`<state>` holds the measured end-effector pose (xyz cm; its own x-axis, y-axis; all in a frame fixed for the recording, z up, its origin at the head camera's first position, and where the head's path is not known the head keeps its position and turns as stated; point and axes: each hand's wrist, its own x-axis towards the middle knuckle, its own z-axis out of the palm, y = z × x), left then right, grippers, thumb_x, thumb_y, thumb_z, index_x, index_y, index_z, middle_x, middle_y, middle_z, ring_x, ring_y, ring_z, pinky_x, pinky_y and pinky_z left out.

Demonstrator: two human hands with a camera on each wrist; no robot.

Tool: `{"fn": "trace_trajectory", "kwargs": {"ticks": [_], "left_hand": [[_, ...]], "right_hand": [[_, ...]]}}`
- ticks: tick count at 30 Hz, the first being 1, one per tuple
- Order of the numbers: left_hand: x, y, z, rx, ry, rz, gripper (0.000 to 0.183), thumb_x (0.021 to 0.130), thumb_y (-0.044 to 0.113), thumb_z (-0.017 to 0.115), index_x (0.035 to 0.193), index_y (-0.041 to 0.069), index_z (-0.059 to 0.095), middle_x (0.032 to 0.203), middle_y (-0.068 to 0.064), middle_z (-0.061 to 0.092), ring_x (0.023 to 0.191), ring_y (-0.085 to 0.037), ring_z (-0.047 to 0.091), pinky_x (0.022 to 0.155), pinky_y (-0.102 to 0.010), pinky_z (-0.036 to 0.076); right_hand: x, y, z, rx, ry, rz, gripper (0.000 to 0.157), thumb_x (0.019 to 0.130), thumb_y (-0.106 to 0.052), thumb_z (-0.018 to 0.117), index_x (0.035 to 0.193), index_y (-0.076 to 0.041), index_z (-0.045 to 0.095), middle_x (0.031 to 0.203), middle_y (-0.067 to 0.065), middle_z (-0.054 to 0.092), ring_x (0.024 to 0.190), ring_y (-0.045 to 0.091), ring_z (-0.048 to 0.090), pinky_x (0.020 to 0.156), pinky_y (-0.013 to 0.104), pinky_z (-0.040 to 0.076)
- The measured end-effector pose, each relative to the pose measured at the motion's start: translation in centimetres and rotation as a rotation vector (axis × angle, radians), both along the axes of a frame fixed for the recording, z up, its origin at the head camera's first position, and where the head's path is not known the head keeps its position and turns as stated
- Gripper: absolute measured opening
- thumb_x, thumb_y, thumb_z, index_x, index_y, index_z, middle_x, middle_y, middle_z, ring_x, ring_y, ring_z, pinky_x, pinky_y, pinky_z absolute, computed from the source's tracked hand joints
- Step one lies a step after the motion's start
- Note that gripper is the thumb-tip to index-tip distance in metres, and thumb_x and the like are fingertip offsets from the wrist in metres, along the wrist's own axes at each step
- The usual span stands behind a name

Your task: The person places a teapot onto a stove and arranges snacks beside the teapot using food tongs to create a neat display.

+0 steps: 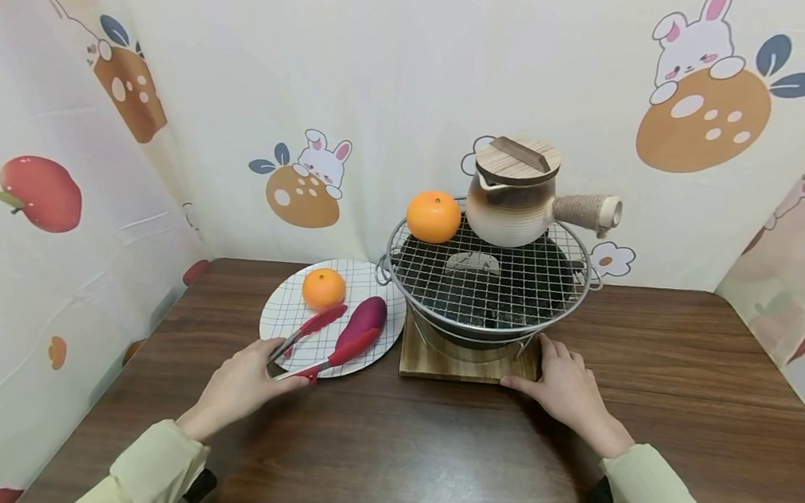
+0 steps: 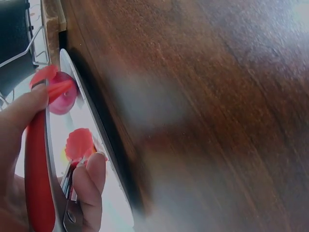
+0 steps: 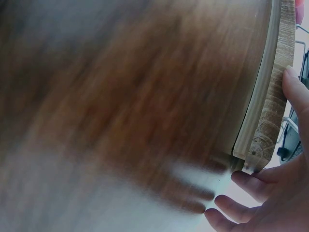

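Observation:
My left hand (image 1: 240, 381) holds a pair of metal tongs with red tips (image 1: 356, 347) over a white checked plate (image 1: 278, 312). The tong arms are spread, with one tip by a long purple vegetable (image 1: 368, 314), perhaps a sweet potato, and the other near an orange fruit (image 1: 323, 288). In the left wrist view the thumb lies along the red tong handle (image 2: 39, 169). At the front right corner of a wooden board (image 1: 460, 370) is my right hand (image 1: 570, 390), thumb on the front edge and fingers along the right side. A round black grill stove (image 1: 456, 338) stands on that board.
On the stove's wire grate (image 1: 492, 291) sit another orange fruit (image 1: 434, 217) and a clay pot (image 1: 506, 213) with a wooden lid and a rope-wrapped handle pointing right. A printed cloth (image 1: 417, 85) hangs behind the brown table (image 1: 384, 458) and along both sides.

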<state>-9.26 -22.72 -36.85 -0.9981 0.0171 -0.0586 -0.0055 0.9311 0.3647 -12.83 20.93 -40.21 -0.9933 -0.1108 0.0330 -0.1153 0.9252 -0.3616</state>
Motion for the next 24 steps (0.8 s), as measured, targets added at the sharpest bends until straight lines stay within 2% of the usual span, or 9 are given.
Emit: {"fn": "trace_trajectory", "kwargs": {"ticks": [10, 15, 18, 21, 24], "left_hand": [[-0.2, -0.4, 0.4, -0.010, 0.050, -0.007, 0.067, 0.075, 0.050, 0.077, 0.124, 0.006, 0.062, 0.109, -0.011, 0.071, 0.085, -0.020, 0.063, 0.073, -0.043, 0.052], [-0.2, -0.6, 0.3, -0.003, 0.055, -0.005, 0.065, 0.077, 0.049, 0.076, 0.125, 0.007, 0.061, 0.110, -0.011, 0.071, 0.087, -0.021, 0.064, 0.074, -0.044, 0.053], [-0.1, -0.7, 0.5, 0.002, 0.070, 0.000, 0.066, 0.078, 0.050, 0.074, 0.127, 0.006, 0.061, 0.114, -0.014, 0.069, 0.092, -0.025, 0.065, 0.078, -0.046, 0.054], [-0.2, -0.9, 1.0, 0.013, 0.109, 0.005, 0.068, 0.079, 0.051, 0.072, 0.129, 0.007, 0.060, 0.118, -0.016, 0.068, 0.097, -0.029, 0.066, 0.079, -0.049, 0.053], [-0.4, -1.1, 1.7, 0.025, 0.143, 0.017, 0.067, 0.080, 0.053, 0.071, 0.129, 0.009, 0.059, 0.111, -0.013, 0.069, 0.090, -0.026, 0.065, 0.073, -0.045, 0.052]], "right_hand": [[0.0, 0.0, 0.1, 0.002, 0.005, 0.001, 0.106, 0.076, -0.065, 0.067, 0.141, 0.012, 0.034, 0.136, 0.035, 0.046, 0.116, 0.059, 0.046, 0.085, 0.068, 0.042], [0.0, 0.0, 0.0, -0.002, 0.001, 0.004, 0.107, 0.076, -0.066, 0.066, 0.142, 0.012, 0.034, 0.136, 0.035, 0.046, 0.117, 0.060, 0.045, 0.086, 0.068, 0.041], [0.0, 0.0, 0.0, -0.003, 0.000, 0.005, 0.108, 0.076, -0.067, 0.066, 0.142, 0.012, 0.034, 0.136, 0.035, 0.046, 0.117, 0.060, 0.045, 0.086, 0.068, 0.041], [0.0, 0.0, -0.1, -0.003, 0.000, 0.004, 0.107, 0.076, -0.067, 0.066, 0.141, 0.012, 0.034, 0.136, 0.035, 0.046, 0.116, 0.059, 0.045, 0.086, 0.068, 0.041], [0.0, 0.0, -0.1, -0.001, 0.002, 0.003, 0.106, 0.076, -0.066, 0.066, 0.141, 0.012, 0.035, 0.136, 0.035, 0.046, 0.116, 0.059, 0.046, 0.085, 0.068, 0.042]]}}
